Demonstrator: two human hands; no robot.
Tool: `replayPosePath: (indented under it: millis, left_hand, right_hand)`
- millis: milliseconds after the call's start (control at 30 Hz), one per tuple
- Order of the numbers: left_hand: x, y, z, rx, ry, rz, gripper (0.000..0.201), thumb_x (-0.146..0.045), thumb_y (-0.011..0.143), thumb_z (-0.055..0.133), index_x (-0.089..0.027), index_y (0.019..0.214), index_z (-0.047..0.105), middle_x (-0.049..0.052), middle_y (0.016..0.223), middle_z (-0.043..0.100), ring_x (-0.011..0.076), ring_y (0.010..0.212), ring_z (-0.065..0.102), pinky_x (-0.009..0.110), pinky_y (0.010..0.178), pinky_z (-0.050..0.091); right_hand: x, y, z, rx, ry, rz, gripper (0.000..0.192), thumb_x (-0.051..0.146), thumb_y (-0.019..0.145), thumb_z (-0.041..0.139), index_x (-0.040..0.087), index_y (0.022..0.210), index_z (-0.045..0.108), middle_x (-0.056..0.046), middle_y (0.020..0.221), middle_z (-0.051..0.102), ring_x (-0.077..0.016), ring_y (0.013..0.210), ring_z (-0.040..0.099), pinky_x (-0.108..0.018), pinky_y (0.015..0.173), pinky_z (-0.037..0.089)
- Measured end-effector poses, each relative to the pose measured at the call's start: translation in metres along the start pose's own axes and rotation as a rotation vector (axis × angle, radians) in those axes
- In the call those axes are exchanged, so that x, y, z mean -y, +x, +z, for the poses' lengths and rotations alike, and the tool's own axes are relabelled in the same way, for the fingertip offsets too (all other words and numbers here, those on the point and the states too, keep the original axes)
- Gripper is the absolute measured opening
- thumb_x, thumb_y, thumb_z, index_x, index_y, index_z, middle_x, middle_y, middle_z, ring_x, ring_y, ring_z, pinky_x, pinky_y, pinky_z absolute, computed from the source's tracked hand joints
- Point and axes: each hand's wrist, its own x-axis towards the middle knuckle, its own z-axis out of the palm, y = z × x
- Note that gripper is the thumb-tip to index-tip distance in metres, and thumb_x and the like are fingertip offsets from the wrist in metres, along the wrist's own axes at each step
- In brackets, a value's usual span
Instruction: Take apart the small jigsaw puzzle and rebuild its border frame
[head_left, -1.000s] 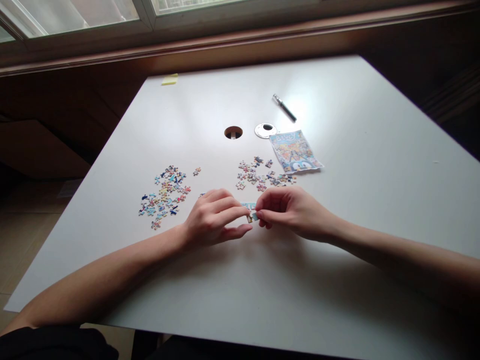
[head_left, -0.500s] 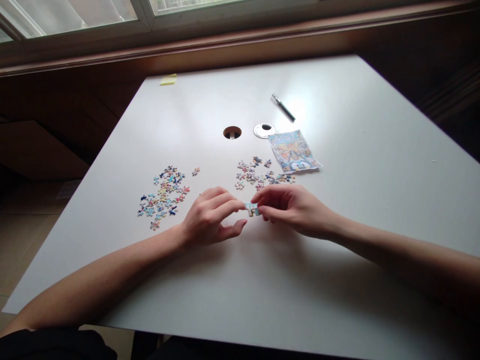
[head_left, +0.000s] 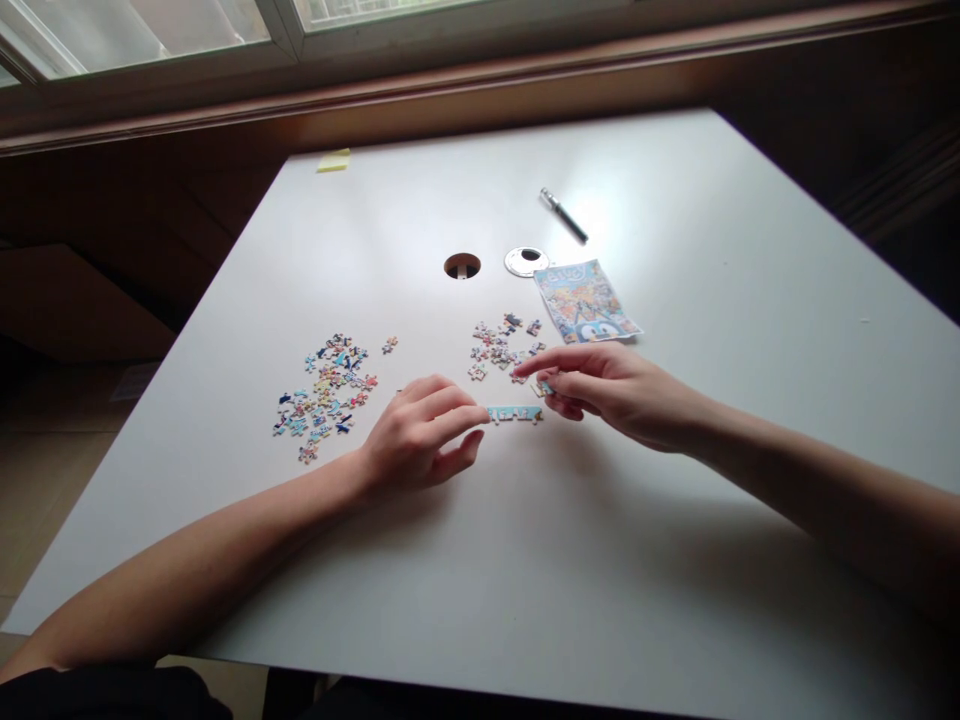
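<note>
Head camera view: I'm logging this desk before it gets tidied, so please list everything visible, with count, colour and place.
table: one, white, fills the view.
joined strip of pieces: one, light blue, between the hands.
left pile of loose pieces: many, multicoloured, left of the left hand.
right pile of loose pieces: many, multicoloured, beyond the right hand.
picture sheet: one, colourful, right of that pile.
pen: one, dark, far side.
cable hole: one, centre.
round cap: one, white, beside the hole.
sticky note: one, yellow, far left corner.
window: top.
left hand: touches the strip's end.
right hand: fingers by the right pile.
</note>
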Motion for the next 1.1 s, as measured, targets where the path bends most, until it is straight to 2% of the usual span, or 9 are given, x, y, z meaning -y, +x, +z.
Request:
replayPosePath:
  millis: [67,200,367,567,733,833,933,1033,1100]
  left_hand:
    - [0.0,0.0,0.0,0.006,-0.006,0.031,0.022,-0.016,0.086,0.065,-0.021,0.107,0.064,0.004,0.093,0.071,0.0174,0.086,0.061,0.032,0.08,0.052]
    - [-0.001,0.001,0.0,0.015,-0.004,0.094,0.029,-0.015,0.085,0.066,-0.023,0.113,0.064,0.003,0.097,0.072,0.0175,0.089,0.062,0.032,0.08,0.052]
    - [0.0,-0.001,0.0,0.018,0.004,0.1,0.028,-0.016,0.085,0.067,-0.021,0.112,0.064,0.004,0.097,0.073,0.0186,0.091,0.063,0.033,0.082,0.052]
    - [-0.008,0.006,0.004,-0.069,-0.024,-0.046,0.021,-0.03,0.085,0.074,-0.02,0.102,0.067,0.004,0.089,0.074,0.0185,0.084,0.065,0.033,0.079,0.053]
    - [-0.021,0.013,0.005,-0.069,-0.333,-0.153,0.014,-0.024,0.086,0.074,-0.018,0.097,0.07,0.005,0.084,0.075,0.0162,0.079,0.066,0.03,0.076,0.055]
    - [-0.023,0.013,0.0,-0.03,-0.597,-0.316,0.01,-0.017,0.09,0.068,-0.016,0.098,0.073,0.007,0.087,0.075,0.0154,0.079,0.067,0.029,0.074,0.054]
    - [-0.023,0.012,-0.003,-0.007,-0.775,-0.492,0.013,-0.016,0.089,0.067,-0.014,0.099,0.074,0.009,0.087,0.073,0.0157,0.078,0.065,0.03,0.072,0.052]
    - [-0.022,0.01,-0.003,-0.001,-0.858,-0.563,0.013,-0.016,0.088,0.069,-0.013,0.099,0.074,0.009,0.088,0.072,0.0151,0.076,0.062,0.03,0.072,0.05]
    - [-0.021,0.011,-0.003,-0.003,-0.872,-0.579,0.013,-0.016,0.087,0.07,-0.013,0.1,0.073,0.009,0.088,0.072,0.0144,0.076,0.061,0.029,0.072,0.05]
  right_hand:
    - [0.0,-0.003,0.001,0.055,-0.074,0.005,0.03,0.019,0.085,0.054,0.017,0.11,0.072,-0.001,0.067,0.055,-0.0134,0.066,0.05,-0.028,0.061,0.038]
    - [0.001,-0.006,0.006,0.151,-0.06,-0.015,0.023,0.021,0.09,0.05,0.017,0.1,0.07,0.0,0.069,0.054,-0.0117,0.065,0.049,-0.026,0.059,0.038]
    - [0.003,-0.004,0.009,0.154,-0.024,-0.002,0.017,0.029,0.089,0.061,0.017,0.1,0.063,0.0,0.072,0.06,-0.0122,0.067,0.054,-0.025,0.059,0.041]
    - [0.004,-0.004,0.015,0.203,0.061,0.008,0.026,0.036,0.083,0.072,0.017,0.093,0.057,-0.005,0.082,0.071,-0.0151,0.072,0.065,-0.026,0.061,0.048]
    - [0.003,-0.012,0.029,0.22,0.024,-0.042,0.022,0.037,0.091,0.064,0.019,0.1,0.055,-0.003,0.076,0.072,-0.0153,0.071,0.067,-0.027,0.062,0.052]
    - [-0.002,-0.016,0.032,0.176,-0.088,-0.181,0.015,0.033,0.093,0.06,0.02,0.099,0.055,-0.003,0.08,0.073,-0.0144,0.07,0.068,-0.026,0.061,0.053]
    - [-0.008,-0.016,0.03,0.06,-0.326,-0.445,0.011,0.026,0.092,0.062,0.02,0.101,0.06,-0.001,0.08,0.072,-0.0121,0.067,0.066,-0.024,0.063,0.053]
    - [-0.012,-0.015,0.028,-0.049,-0.527,-0.686,0.01,0.02,0.091,0.062,0.02,0.101,0.063,0.0,0.08,0.07,-0.0096,0.064,0.063,-0.022,0.062,0.052]
    - [-0.013,-0.016,0.028,-0.082,-0.581,-0.77,0.011,0.017,0.091,0.061,0.02,0.102,0.064,0.0,0.08,0.069,-0.0086,0.063,0.062,-0.02,0.062,0.052]
